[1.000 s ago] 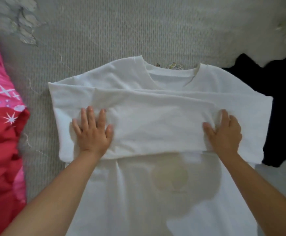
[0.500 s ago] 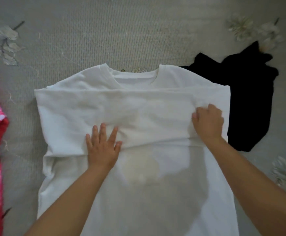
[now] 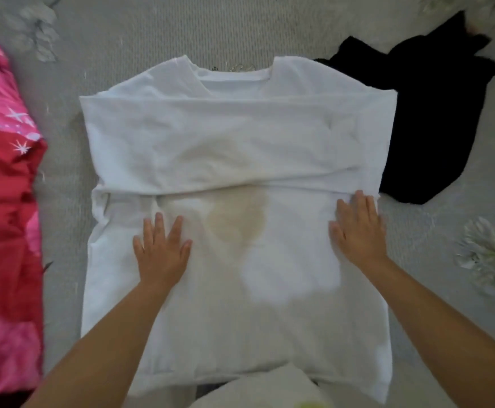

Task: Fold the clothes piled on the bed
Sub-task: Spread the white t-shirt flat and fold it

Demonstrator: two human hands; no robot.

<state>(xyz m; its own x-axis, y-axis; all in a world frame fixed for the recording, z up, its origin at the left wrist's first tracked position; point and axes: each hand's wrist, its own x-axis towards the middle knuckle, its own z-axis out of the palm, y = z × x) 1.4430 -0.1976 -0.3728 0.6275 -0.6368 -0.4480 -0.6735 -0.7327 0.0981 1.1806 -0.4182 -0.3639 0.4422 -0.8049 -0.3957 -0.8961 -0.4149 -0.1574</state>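
A white T-shirt (image 3: 234, 136) lies flat on the bed, neck away from me, with both sleeves folded across the chest in a band. A faint beige print shows through at its middle. My left hand (image 3: 160, 248) rests flat on the shirt's body, left of the print, fingers spread. On the right side my right hand (image 3: 358, 228) lies flat too, its fingertips touching the lower edge of the folded sleeve band.
A black garment (image 3: 428, 113) lies crumpled beside the shirt's right shoulder. A pink and red cloth with white stars (image 3: 4, 201) runs along the left edge. The bed cover (image 3: 181, 30) is grey with pale flower prints.
Both hands have slid down off the folded sleeve band toward me onto the shirt's body. The right hand, curled on the band's edge half a second ago, now lies flat.
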